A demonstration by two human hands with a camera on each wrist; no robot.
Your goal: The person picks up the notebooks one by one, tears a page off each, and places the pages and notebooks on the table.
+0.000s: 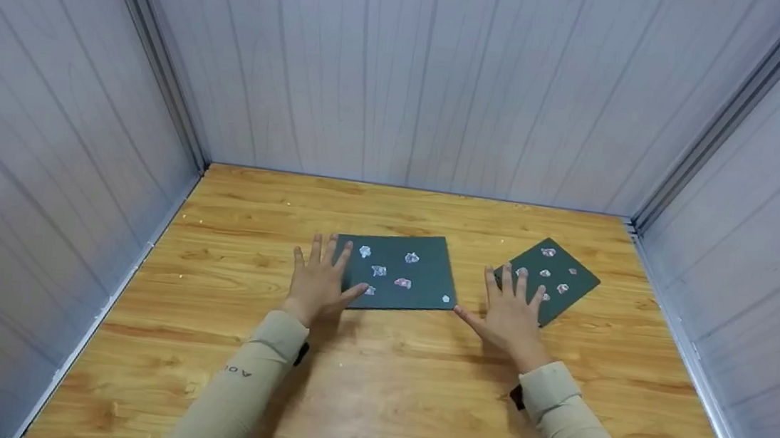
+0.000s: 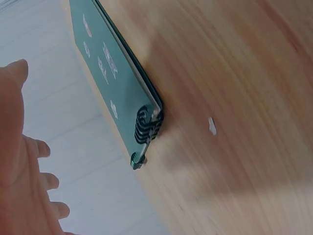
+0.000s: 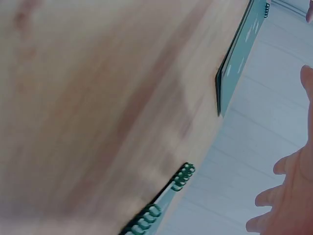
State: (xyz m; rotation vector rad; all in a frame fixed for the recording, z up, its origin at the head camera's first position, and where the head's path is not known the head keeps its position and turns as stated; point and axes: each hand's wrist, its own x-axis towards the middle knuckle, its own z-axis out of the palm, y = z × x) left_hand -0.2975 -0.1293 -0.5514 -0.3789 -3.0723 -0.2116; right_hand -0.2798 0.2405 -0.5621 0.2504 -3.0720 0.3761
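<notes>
1. Green notebook point(image 1: 399, 270), the bigger of two, lies just right of the left hand point(image 1: 318, 284), whose fingers are spread and grip nothing.
2. Its long axis goes sideways, from these fingers toward the right thumb; its rings point(image 2: 147, 127) are at the left end, so the left hand is nearer to them.
3. The right hand point(image 1: 509, 321) has also spread fingers, holding nothing; the smaller notebook point(image 1: 556, 274) lies cornerwise, partly hidden by them and extending to their right.
4. Beyond all fingertips stands the pale wall point(image 1: 417, 86).

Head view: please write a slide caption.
Left hand and right hand spread near two green rectangular notebooks on a wood-grain table.
</notes>
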